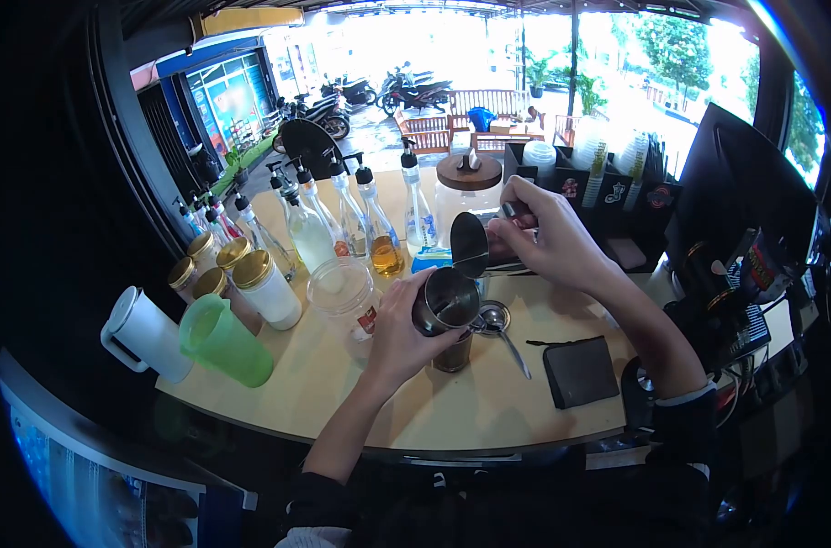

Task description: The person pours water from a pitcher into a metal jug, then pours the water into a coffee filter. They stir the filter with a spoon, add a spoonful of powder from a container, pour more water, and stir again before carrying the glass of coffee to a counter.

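My left hand (404,333) is wrapped round a dark metal shaker cup (447,300), tilted so that its opening shows. Up and to the right, my right hand (548,233) grips the handle of a small metal pitcher (470,245), whose rim is tipped down over the cup's mouth. Whether liquid runs between them is too small to tell. Below the cup stands another metal vessel (453,354), partly hidden. A clear plastic cup (342,288) is just left of my left hand. To the right lies a metal strainer (495,317) with a spoon (516,354) beside it.
Pump bottles (385,233) line the back left of the counter (424,416). Gold-lidded jars (269,290), a green pitcher (223,342) and a white jug (148,336) stand at left. A wooden-lidded jar (468,183) is behind. A dark cloth (581,373) and monitor (744,196) are right.
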